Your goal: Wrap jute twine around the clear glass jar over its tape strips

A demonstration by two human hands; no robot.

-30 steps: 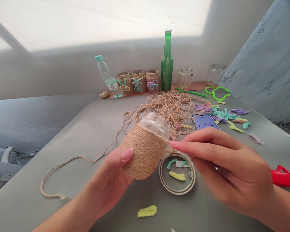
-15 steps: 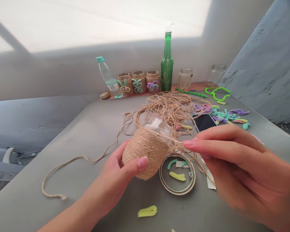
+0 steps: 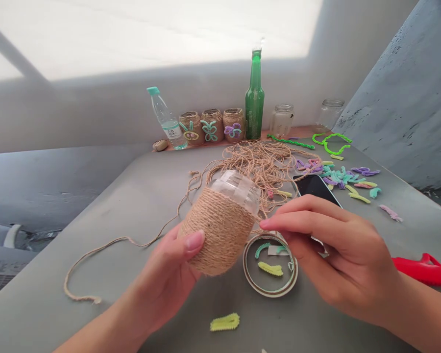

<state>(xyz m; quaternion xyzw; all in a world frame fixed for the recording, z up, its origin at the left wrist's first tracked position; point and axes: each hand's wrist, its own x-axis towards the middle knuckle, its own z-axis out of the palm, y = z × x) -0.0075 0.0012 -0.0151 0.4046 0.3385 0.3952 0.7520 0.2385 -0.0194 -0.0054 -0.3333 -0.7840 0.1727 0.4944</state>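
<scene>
My left hand (image 3: 172,264) is closed around a glass jar (image 3: 220,230) wrapped in rows of jute twine. The jar tilts up and to the right, and its clear shoulder and neck show bare above the twine. Thumb and forefinger of my right hand (image 3: 327,245) pinch the jute twine (image 3: 259,223) close to the jar's right side. Behind the jar lies a loose tangled heap of twine (image 3: 257,159), with one tail running left across the table. Below my right fingertips, a roll of tape (image 3: 296,274) lies flat around a yellow piece and a green piece of fuzzy stem.
At the back stand a water bottle (image 3: 167,120), three twine-wrapped jars (image 3: 210,137), a green bottle (image 3: 255,103) and two bare glass jars (image 3: 282,120). A phone (image 3: 316,189), coloured fuzzy stems (image 3: 338,174) and a red-handled tool (image 3: 422,269) lie to the right.
My right hand has come in toward the jar, drawing the twine from across its shoulder to its right side. The jar has shifted slightly left, and the red handle now shows.
</scene>
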